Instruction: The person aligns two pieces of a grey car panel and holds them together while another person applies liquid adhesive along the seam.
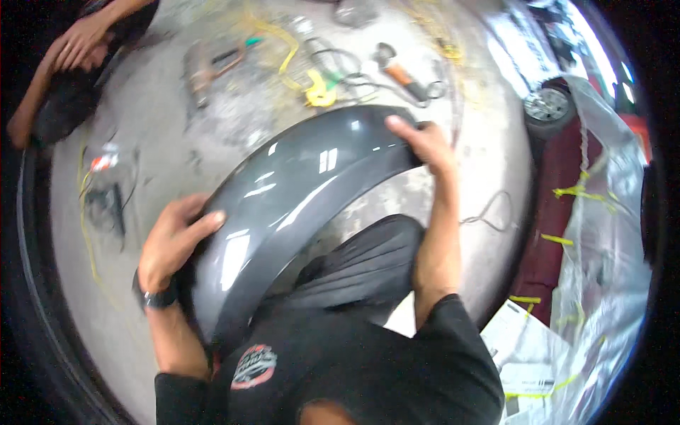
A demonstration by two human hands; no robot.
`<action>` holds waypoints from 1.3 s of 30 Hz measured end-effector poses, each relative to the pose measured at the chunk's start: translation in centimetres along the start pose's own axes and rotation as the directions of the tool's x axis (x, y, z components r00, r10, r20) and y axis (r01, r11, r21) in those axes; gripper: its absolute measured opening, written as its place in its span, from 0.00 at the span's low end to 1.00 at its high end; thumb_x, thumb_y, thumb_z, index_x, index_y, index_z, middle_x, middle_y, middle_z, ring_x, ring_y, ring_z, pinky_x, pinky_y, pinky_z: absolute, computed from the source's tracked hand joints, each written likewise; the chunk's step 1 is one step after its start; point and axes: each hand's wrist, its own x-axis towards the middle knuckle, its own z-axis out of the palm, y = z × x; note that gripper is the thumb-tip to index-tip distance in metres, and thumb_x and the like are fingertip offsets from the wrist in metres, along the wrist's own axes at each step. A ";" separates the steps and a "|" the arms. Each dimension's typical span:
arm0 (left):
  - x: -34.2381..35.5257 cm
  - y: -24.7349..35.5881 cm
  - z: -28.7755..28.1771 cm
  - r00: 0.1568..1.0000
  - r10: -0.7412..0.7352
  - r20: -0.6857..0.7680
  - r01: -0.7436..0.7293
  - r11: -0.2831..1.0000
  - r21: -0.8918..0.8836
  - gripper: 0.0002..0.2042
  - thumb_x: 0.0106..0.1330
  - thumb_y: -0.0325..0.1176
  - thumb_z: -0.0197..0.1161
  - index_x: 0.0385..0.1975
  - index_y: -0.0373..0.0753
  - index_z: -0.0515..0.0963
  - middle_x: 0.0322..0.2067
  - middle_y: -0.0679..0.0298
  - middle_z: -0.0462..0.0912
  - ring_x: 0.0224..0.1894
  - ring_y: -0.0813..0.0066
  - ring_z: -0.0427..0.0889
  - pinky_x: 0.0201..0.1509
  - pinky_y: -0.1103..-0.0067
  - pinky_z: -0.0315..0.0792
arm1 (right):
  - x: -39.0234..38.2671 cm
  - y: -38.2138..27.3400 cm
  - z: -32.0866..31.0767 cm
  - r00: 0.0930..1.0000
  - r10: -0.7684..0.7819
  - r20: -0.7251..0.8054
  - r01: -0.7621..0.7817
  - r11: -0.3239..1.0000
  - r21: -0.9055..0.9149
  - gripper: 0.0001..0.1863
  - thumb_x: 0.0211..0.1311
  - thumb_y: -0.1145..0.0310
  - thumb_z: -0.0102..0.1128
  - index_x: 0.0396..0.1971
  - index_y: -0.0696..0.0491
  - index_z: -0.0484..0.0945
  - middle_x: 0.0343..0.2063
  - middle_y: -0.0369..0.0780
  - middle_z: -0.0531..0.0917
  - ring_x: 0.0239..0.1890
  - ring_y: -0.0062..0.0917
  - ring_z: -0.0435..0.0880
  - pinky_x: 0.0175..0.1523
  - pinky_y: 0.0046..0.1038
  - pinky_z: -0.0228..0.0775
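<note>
Holding a curved dark panel (pixel 283 185) are the left hand (pixel 173 237) and, at one end, the right hand (pixel 427 145).

Head-worn fisheye, left of pair, facing down past black shirt (pixel 382 361); left hand (pixel 173 234), right hand (pixel 427 145) near, floor (pixel 166 152) beyond.

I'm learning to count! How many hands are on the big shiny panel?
2. The left hand is at the left edge of the panel; the right hand at its upper right end. The other person's hands, upper left, aren't touching it.
</note>
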 end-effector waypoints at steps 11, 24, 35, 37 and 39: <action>-0.7 0.0 0.3 0.999 -0.030 0.019 0.032 0.995 -0.100 0.15 0.66 0.36 0.68 0.43 0.30 0.78 0.35 0.70 0.81 0.35 0.85 0.76 0.41 0.84 0.71 | -3.2 -2.8 -0.7 1.000 -0.008 0.023 0.003 0.977 0.213 0.46 0.36 0.33 0.77 0.26 0.72 0.82 0.27 0.52 0.85 0.31 0.36 0.86 0.39 0.36 0.76; -0.5 0.4 0.5 1.000 -0.011 0.017 0.013 0.992 -0.128 0.17 0.66 0.34 0.68 0.48 0.28 0.78 0.39 0.65 0.84 0.38 0.82 0.80 0.44 0.83 0.74 | -3.1 -2.9 -0.3 1.000 0.009 0.011 -0.011 0.980 0.198 0.44 0.36 0.34 0.78 0.23 0.70 0.82 0.24 0.49 0.84 0.28 0.34 0.85 0.36 0.35 0.75; -0.4 0.4 0.6 0.999 -0.026 0.028 0.029 0.993 -0.113 0.16 0.67 0.34 0.67 0.47 0.28 0.78 0.38 0.65 0.84 0.37 0.82 0.80 0.43 0.83 0.74 | -2.6 -2.2 -0.2 1.000 0.018 0.000 -0.018 0.981 0.194 0.47 0.36 0.33 0.77 0.25 0.72 0.81 0.24 0.50 0.84 0.28 0.34 0.85 0.36 0.35 0.75; -0.4 0.4 0.6 0.999 -0.024 0.032 0.028 0.994 -0.110 0.16 0.67 0.34 0.67 0.46 0.28 0.78 0.38 0.65 0.84 0.37 0.82 0.80 0.43 0.83 0.74 | -2.8 -2.3 -0.3 1.000 0.004 -0.015 -0.001 0.981 0.192 0.48 0.35 0.33 0.77 0.26 0.74 0.81 0.25 0.52 0.84 0.29 0.36 0.86 0.37 0.36 0.76; -0.3 0.3 0.5 0.999 -0.032 0.035 0.036 0.992 -0.124 0.15 0.67 0.33 0.67 0.46 0.28 0.78 0.38 0.65 0.84 0.37 0.82 0.80 0.43 0.83 0.74 | -2.7 -2.1 -0.3 1.000 0.007 -0.009 -0.005 0.980 0.200 0.48 0.35 0.33 0.77 0.26 0.74 0.81 0.25 0.52 0.84 0.30 0.36 0.86 0.38 0.36 0.76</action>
